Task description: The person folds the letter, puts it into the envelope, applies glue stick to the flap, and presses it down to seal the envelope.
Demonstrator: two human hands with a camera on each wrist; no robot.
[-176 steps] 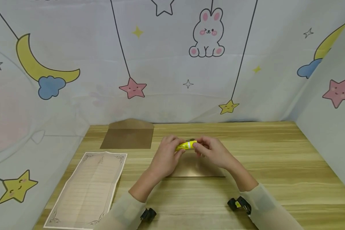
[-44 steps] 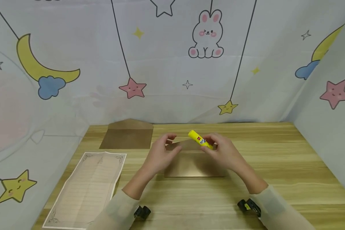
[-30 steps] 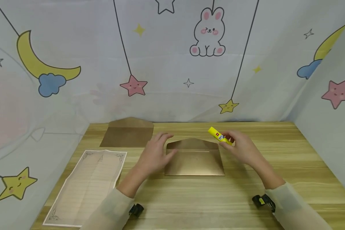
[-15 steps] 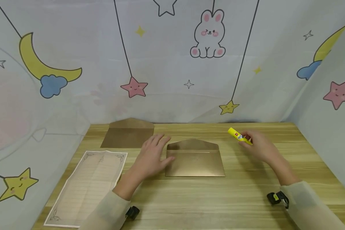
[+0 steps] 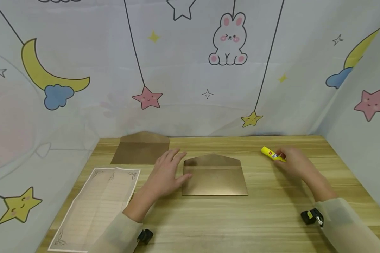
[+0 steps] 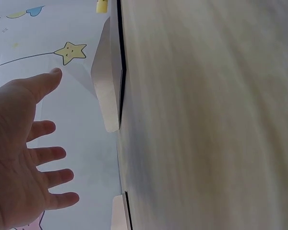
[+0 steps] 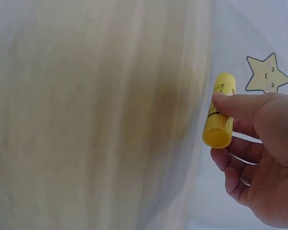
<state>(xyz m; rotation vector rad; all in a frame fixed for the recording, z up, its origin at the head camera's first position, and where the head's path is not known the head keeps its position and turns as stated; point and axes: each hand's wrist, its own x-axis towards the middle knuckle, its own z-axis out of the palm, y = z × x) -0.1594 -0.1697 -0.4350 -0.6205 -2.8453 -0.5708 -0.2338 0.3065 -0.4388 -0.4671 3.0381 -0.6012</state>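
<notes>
Tabletop (image 5: 215,223) below, right hand (image 5: 293,162) pinches a part-hidden yellow tube (image 5: 269,152), left hand (image 5: 165,175) splayed.

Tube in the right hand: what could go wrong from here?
Round as it is, the tube might roll if the right hand lays it on its side on the table. It is pinched between thumb and fingers, so it could slip. In the head view, the thumb of the left hand overlaps the edge of the front envelope, so a careless move could nudge it.
</notes>
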